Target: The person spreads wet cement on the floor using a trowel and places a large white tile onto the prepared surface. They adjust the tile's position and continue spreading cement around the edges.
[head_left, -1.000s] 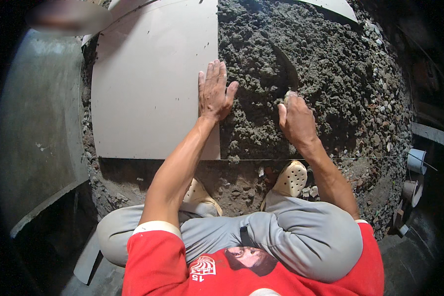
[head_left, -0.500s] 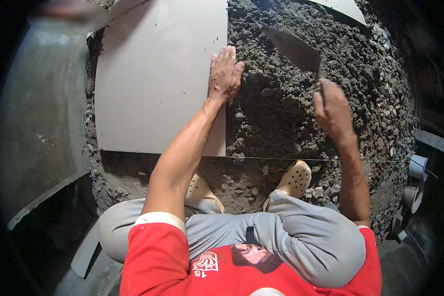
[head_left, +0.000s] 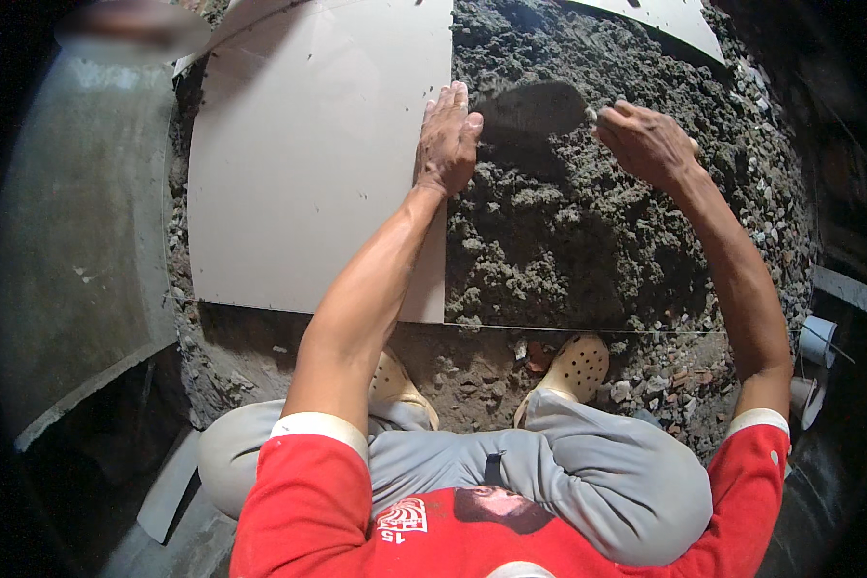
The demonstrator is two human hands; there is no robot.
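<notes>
My left hand [head_left: 447,140] rests flat, fingers stretched out, on the right edge of a large pale floor tile [head_left: 308,183]. In my right hand [head_left: 648,143] is the handle of a trowel, closed in my fingers. The dark trowel blade [head_left: 539,106] lies over loose grey mortar [head_left: 530,207] to the right of the tile, its tip pointing left toward my left hand. Whether the blade touches the mortar I cannot tell.
A taut string [head_left: 588,330] runs across just in front of the tile's near edge. Another pale tile [head_left: 679,24] lies at the far right. Gravel [head_left: 751,241] borders the mortar, a grey concrete slab [head_left: 87,212] stands at left, and a white pipe piece [head_left: 817,340] is at right.
My right hand has swung the trowel so its blade points left and sits nearer the tile edge. My left hand stays flat on the tile.
</notes>
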